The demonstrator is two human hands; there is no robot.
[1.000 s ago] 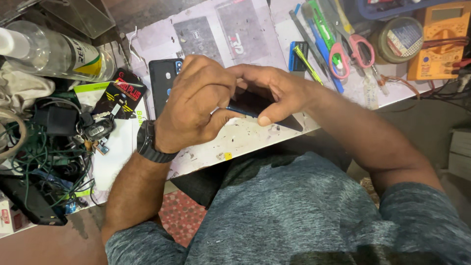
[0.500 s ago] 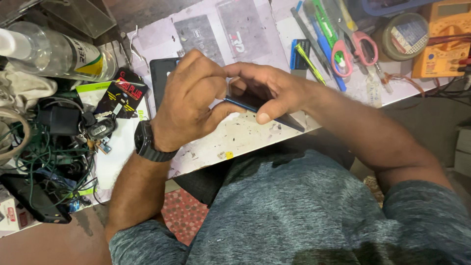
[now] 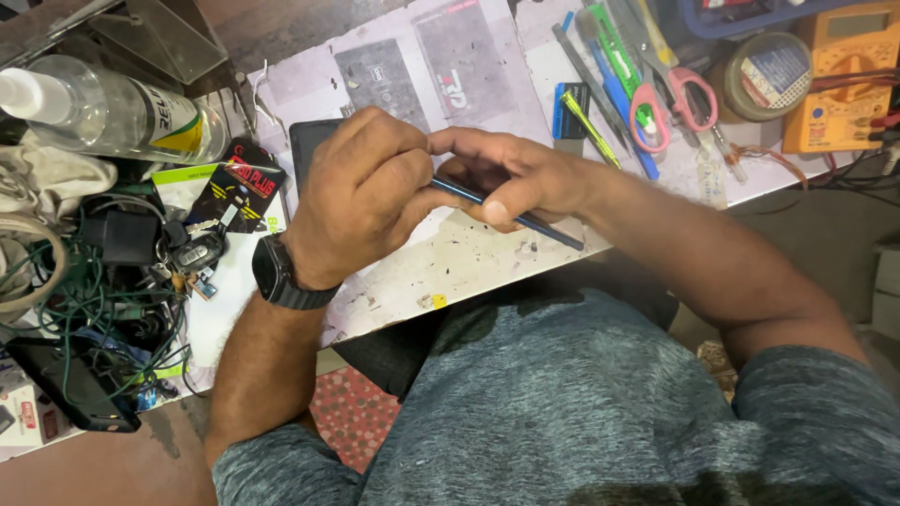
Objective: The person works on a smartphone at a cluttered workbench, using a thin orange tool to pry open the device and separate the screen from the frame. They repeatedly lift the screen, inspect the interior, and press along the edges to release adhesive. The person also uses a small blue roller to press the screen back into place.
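Both hands meet over the near edge of the counter [image 3: 450, 262], gripping a thin, dark phone [image 3: 525, 220] seen edge-on. The left hand [image 3: 366, 192] is curled into a loose fist, knuckles up, its fingers closed on the phone's left end; a black wristwatch [image 3: 281, 276] sits on that wrist. The right hand [image 3: 511, 173] comes in from the right with the forearm stretched across the counter's corner, thumb below and fingers folded over the top of the phone, so the grip is closed. The phone tilts down toward the right, its lower end sticking out past the right thumb, just above the counter.

The counter is a pale, scuffed sheet speckled with dark bits. A second dark phone [image 3: 309, 145] lies flat behind the left hand. To the left rest a clear plastic bottle [image 3: 112, 112] on its side and a tangle of green and black cables [image 3: 94, 309]. Further back on the right lie pink-handled scissors [image 3: 680, 98], a round tin [image 3: 759, 75] and an orange meter [image 3: 839, 80].
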